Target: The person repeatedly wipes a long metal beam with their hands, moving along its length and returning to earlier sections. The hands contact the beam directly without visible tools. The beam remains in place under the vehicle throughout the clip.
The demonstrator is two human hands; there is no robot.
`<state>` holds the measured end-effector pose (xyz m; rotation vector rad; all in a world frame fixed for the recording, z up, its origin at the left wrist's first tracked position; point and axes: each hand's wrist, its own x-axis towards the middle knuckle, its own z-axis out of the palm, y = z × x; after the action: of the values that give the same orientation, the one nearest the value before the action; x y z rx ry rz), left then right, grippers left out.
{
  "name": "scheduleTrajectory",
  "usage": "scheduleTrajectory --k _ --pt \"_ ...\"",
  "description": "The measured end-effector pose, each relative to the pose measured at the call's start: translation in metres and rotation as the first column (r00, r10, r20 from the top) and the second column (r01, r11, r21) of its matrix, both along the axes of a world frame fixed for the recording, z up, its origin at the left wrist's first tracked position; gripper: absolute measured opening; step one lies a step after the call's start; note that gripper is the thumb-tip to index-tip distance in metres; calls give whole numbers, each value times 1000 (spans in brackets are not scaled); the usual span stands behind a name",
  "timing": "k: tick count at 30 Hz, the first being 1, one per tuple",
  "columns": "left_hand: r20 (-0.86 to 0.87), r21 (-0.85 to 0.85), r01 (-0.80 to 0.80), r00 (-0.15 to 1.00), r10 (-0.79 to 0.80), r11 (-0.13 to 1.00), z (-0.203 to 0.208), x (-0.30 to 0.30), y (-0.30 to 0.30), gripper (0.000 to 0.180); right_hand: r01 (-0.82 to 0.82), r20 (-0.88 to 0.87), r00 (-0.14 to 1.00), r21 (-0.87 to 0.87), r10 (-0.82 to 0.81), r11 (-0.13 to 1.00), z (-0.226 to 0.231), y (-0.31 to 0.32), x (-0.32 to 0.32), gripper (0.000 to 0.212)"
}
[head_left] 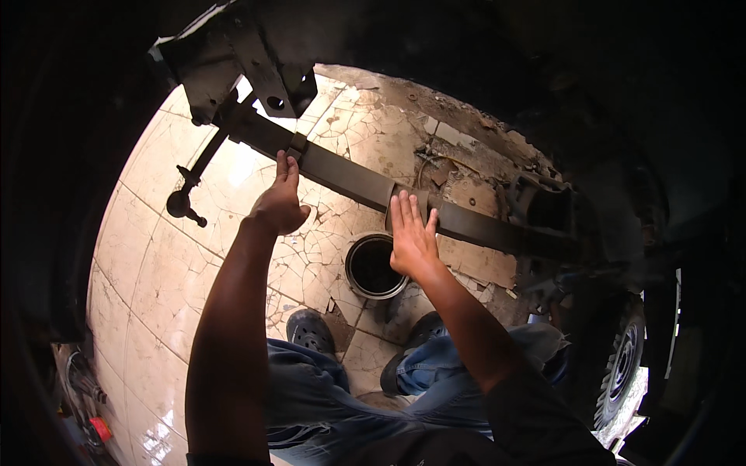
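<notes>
A long dark metal beam (350, 180) runs slantwise ahead of me, from the upper left down to the right. My left hand (281, 203) reaches up to its near edge, fingers stretched and thumb apart, with the fingertips at a narrow raised band (298, 144) on the beam. Flat against a wider plate-like sleeve (396, 196) farther right lies my right hand (413, 237), its fingers extended. Neither hand grips anything that I can see. Part of the sleeve is hidden behind the right hand's fingers.
A round open bucket (350, 272) with a dark inside stands below the beam. A rod with a ball-shaped end (179, 203) hangs at left, under a holed metal bracket (276, 89). Cracked tiles (163, 272) cover the floor; rubble (458, 167) lies beyond. A wheel (622, 361) is at lower right.
</notes>
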<state>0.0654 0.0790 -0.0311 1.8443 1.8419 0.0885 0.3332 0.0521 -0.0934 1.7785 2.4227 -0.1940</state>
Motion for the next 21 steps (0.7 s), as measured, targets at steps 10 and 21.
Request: scheduleTrajectory --k 10,21 --pt "17 15 10 1000 -10 1000 3 6 2 102 47 -52 998 51 -45 998 -7 12 -1 98" --pt "29 -26 -29 999 30 999 7 5 2 99 273 105 957 5 -272 962 -2 26 36 101"
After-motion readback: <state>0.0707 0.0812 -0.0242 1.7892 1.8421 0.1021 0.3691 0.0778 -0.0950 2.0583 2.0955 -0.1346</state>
